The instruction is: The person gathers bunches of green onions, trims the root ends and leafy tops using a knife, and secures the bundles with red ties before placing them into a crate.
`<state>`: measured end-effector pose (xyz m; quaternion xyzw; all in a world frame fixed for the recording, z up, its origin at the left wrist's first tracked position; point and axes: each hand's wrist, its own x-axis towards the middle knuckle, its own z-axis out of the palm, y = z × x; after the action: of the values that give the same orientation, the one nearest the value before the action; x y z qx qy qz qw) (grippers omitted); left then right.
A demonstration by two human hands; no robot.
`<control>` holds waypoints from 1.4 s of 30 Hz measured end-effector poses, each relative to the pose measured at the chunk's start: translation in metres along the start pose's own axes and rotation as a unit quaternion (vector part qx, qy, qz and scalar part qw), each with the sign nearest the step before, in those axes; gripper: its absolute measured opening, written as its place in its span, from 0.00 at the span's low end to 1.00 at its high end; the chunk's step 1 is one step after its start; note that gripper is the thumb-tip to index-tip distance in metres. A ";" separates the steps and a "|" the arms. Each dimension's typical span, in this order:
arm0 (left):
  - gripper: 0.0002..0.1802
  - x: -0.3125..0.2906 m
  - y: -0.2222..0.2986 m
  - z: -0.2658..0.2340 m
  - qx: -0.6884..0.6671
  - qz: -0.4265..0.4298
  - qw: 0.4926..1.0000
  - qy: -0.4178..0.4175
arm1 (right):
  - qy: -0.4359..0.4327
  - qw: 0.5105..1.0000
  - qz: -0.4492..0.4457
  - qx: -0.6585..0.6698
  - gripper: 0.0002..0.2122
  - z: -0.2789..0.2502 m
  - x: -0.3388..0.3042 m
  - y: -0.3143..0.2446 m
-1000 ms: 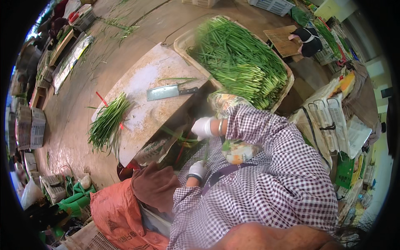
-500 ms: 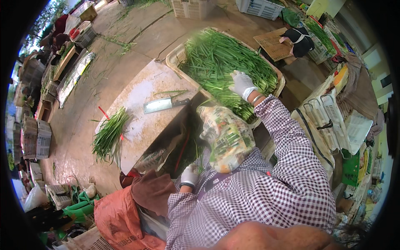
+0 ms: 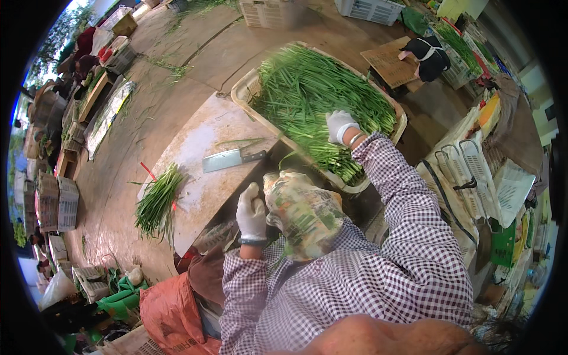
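1. The long chive-like greens lie heaped in a pale plastic crate, beyond our lap and slightly right. Many pale stem ends show along the near and right sides.
2. Our gloved right hand rests on the heap, fingers bent downward; we cannot tell whether they pinch any stalks. We would do well to slide the fingertips under 1 modest layer near the stem ends and lift gently, so the leaves neither tangle nor crease.
3. Our gloved left hand is raised left of the crate, thumb parted from loosely curved fingers, with nothing visible between them. That looks a good shape for receiving stalks and squaring their ends.
4. Just right of that hand, a patterned wrap bulges over our lap; we should carry leaves clear of it.
5. Farther left, 1 cleaver lies flat on the worktop, handle toward the crate. Our sleeves should stay off its blade.
6. At the worktop's left edge rests 1 bundle with red ties, best left undisturbed.
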<state>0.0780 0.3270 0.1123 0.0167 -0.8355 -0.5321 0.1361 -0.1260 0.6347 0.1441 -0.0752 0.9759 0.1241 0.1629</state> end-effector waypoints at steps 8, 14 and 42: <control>0.21 0.064 0.054 0.082 -0.040 0.031 0.993 -0.105 | -0.006 1.000 -0.026 0.009 0.20 0.015 0.012 -0.002; 0.23 0.090 0.041 0.110 -0.069 -0.011 0.985 -0.160 | -0.102 0.991 -0.086 0.023 0.16 -0.040 0.030 0.005; 0.25 0.260 -0.086 0.177 -0.195 -0.139 0.968 -0.069 | 0.139 0.982 0.127 0.005 0.52 -0.063 0.349 -0.102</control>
<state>-0.2252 0.4010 0.0196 0.0689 -0.7123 -0.6984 0.0038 -0.4528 0.4832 0.0624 0.0335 0.9913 0.1269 0.0085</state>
